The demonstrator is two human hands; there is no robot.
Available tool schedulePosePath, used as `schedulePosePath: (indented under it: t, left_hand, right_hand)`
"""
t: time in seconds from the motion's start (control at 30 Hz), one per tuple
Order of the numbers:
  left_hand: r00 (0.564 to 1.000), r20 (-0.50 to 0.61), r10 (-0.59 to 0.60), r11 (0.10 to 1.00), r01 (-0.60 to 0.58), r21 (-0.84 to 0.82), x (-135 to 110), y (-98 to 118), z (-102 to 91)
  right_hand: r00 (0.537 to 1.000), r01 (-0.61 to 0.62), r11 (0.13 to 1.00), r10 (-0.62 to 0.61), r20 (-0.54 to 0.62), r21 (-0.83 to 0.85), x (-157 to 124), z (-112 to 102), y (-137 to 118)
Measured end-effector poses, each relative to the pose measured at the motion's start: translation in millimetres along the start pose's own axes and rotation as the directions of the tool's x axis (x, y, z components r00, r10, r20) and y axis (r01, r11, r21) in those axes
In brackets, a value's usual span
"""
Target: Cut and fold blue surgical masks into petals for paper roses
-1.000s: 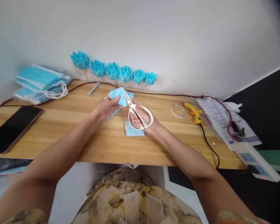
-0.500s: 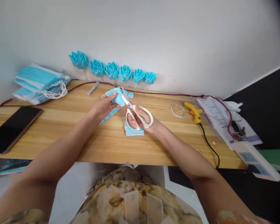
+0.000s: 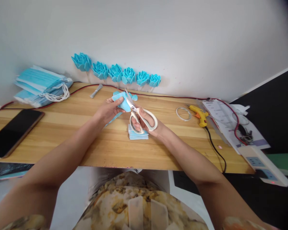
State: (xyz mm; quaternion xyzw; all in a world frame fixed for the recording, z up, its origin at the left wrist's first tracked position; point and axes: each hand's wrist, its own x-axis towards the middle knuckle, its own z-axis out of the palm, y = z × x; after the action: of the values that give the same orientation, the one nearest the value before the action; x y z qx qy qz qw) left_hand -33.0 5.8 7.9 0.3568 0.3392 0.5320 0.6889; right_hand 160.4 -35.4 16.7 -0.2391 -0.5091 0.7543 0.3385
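Observation:
Between thumb and fingers, my left hand point(image 3: 109, 110) pinches a small light-blue piece of mask fabric point(image 3: 124, 103). My right hand point(image 3: 144, 123) has its fingers through the cream handles of a pair of scissors point(image 3: 133, 108). The parted blades meet the right edge of the fabric. Under my right hand lies a small stack of pale-blue cut pieces point(image 3: 138, 135), partly covered. A blue strip point(image 3: 114, 118) shows below my left hand, and small blue cut shapes point(image 3: 134, 97) lie behind the blades.
Several blue fabric flowers point(image 3: 115, 72) on sticks lean against the wall. Left are a pile of face masks point(image 3: 42, 84), a phone point(image 3: 15, 132) and a bundle of ties point(image 3: 96, 91). Right are a wire coil point(image 3: 183, 114), a yellow glue gun point(image 3: 199, 115), papers point(image 3: 222, 119) and a power strip point(image 3: 264, 166).
My left hand has shifted slightly right with the fabric, bringing it further against the blades. A blue shape behind it now shows more. My right hand and the scissors stay almost in place.

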Motion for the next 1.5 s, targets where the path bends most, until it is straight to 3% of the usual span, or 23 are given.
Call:
schedulePosePath:
  t: [0.37, 0.9, 1.5]
  left_hand:
    - [0.996, 0.084, -0.001, 0.998, -0.003, 0.055, -0.2, -6.8, 0.4]
    - [0.992, 0.124, 0.035, 0.997, -0.042, 0.058, 0.4, -5.8, -0.4]
    - [0.993, 0.107, 0.042, 0.996, -0.051, 0.079, 0.5, -5.2, -1.6]
  right_hand:
    - [0.999, 0.011, 1.000, -0.010, -0.031, 0.018, 2.0, -1.1, 3.0]
    - [0.979, 0.066, 0.996, -0.054, -0.195, 0.059, -0.2, 11.1, 3.9]
    - [0.981, 0.078, 0.996, -0.068, -0.181, 0.044, -1.5, 14.8, 0.5]
